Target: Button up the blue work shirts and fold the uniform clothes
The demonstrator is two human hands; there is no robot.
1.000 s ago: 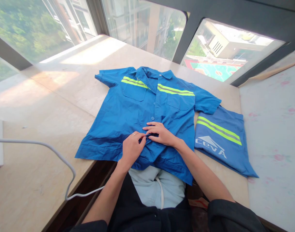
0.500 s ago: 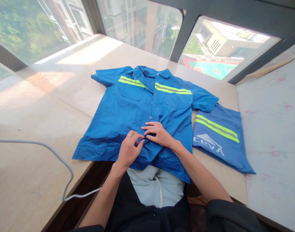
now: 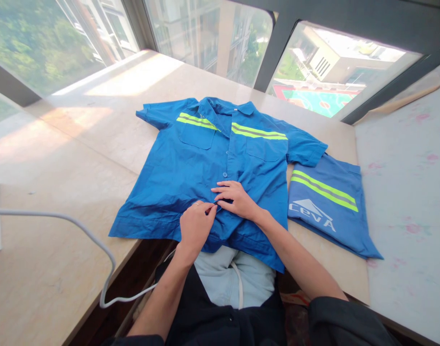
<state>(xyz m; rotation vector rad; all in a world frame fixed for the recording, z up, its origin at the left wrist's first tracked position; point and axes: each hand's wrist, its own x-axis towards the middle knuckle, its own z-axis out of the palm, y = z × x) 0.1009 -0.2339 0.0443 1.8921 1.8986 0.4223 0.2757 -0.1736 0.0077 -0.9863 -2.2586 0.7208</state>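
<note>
A blue short-sleeved work shirt [image 3: 198, 168] with yellow-green reflective chest stripes lies front up, its collar toward the window. Its lower hem hangs over the near edge of the ledge. My left hand [image 3: 197, 225] pinches the front placket low down, thumb and index finger closed on the cloth. Beside it, my right hand [image 3: 237, 201] grips the placket's other side between thumb and fingers, the upper fingers partly stretched. Just above the hands a shirt button [image 3: 224, 174] shows. Whatever lies between the fingertips is too small to make out.
Right of the shirt lies a folded blue garment [image 3: 324, 204] with a reflective stripe and white lettering. A pale cable [image 3: 107, 269] loops across the left side to my lap. Window frames [image 3: 277, 57] border the stone ledge [image 3: 79, 192]; a floral-patterned wall [image 3: 407, 192] stands at right.
My left hand has turned and shifted slightly right, its fingers closer together at the placket. The right hand stays nearly still. The cable has shifted a little rightward.
</note>
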